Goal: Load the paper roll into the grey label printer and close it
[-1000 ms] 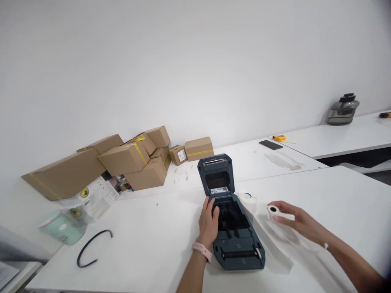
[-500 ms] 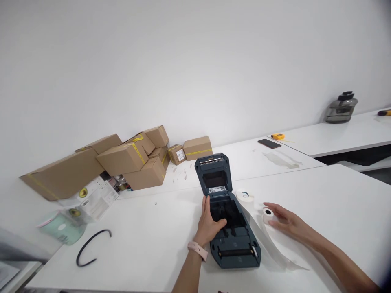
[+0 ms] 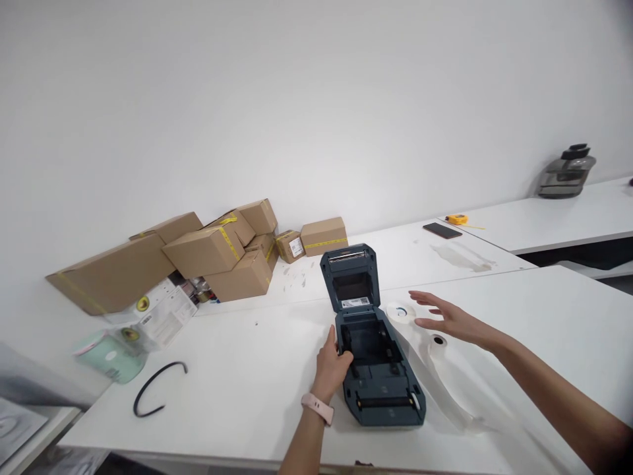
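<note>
Left fingers (image 3: 331, 338): partly hidden beside printer (image 3: 384, 381) | right forearm (image 3: 548, 382): cut off

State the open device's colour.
The open device is dark blue-grey, darker inside; the head view shows it best.

White table (image 3: 242, 389) under probable printer (image 3: 383, 382)

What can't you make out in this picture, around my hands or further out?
All in the head view:
- Left hand: some fingers, hidden by the hand itself and the open label printer.
- Lid sticker: print too small to read.
- Dark object: cut off by the right edge.
- Papers: cut off by the left edge.
</note>
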Motion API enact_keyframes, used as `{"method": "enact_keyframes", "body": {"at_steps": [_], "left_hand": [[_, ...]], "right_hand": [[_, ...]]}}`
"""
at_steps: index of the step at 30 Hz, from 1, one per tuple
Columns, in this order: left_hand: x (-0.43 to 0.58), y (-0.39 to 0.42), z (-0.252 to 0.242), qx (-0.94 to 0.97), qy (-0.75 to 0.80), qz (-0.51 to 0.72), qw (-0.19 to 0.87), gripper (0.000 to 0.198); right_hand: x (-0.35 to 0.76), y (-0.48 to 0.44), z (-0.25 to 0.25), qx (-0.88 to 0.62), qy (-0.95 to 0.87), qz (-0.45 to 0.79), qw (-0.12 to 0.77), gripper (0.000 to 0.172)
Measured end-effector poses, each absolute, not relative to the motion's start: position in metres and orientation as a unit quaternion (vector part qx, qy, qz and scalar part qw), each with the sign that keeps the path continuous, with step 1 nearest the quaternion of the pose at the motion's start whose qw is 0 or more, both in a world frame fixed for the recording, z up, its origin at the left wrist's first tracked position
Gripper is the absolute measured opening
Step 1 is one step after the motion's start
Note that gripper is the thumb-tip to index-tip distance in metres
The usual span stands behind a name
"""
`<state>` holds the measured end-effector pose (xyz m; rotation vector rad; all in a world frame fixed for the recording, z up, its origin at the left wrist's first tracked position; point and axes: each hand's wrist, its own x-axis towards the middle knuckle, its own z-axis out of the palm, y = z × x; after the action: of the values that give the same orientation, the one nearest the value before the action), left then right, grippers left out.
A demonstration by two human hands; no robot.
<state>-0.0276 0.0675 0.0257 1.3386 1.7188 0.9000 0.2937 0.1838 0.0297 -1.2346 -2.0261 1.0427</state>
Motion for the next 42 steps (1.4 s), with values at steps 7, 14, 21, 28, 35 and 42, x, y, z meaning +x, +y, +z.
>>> {"method": "enact_keyframes", "body": {"at_steps": [7, 14, 21, 28, 35, 42], "left_hand": [[-0.033, 0.066, 0.024, 0.524, 0.662, 0.365, 0.392, 0.084], [-0.027, 0.060, 0.016, 0.491, 0.662, 0.418, 0.383, 0.075], [-0.027, 0.059, 0.015, 0.490, 0.664, 0.426, 0.371, 0.073], [-0.026, 0.062, 0.013, 0.489, 0.651, 0.445, 0.373, 0.072], [-0.030, 0.057, 0.020, 0.515, 0.645, 0.421, 0.377, 0.073], [-0.038, 0.053, 0.022, 0.575, 0.612, 0.395, 0.374, 0.064]], "right_hand": [[0.277, 0.215, 0.022, -0.438, -0.771, 0.424, 0.186, 0.102], [0.263, 0.216, 0.023, -0.389, -0.766, 0.485, 0.162, 0.096], [0.258, 0.205, 0.021, -0.375, -0.743, 0.517, 0.200, 0.088], [0.274, 0.189, 0.061, -0.378, -0.711, 0.516, 0.294, 0.082], [0.213, 0.161, 0.131, -0.231, -0.841, 0.472, 0.127, 0.066], [0.165, 0.169, 0.106, -0.263, -0.881, 0.392, 0.016, 0.071]]}}
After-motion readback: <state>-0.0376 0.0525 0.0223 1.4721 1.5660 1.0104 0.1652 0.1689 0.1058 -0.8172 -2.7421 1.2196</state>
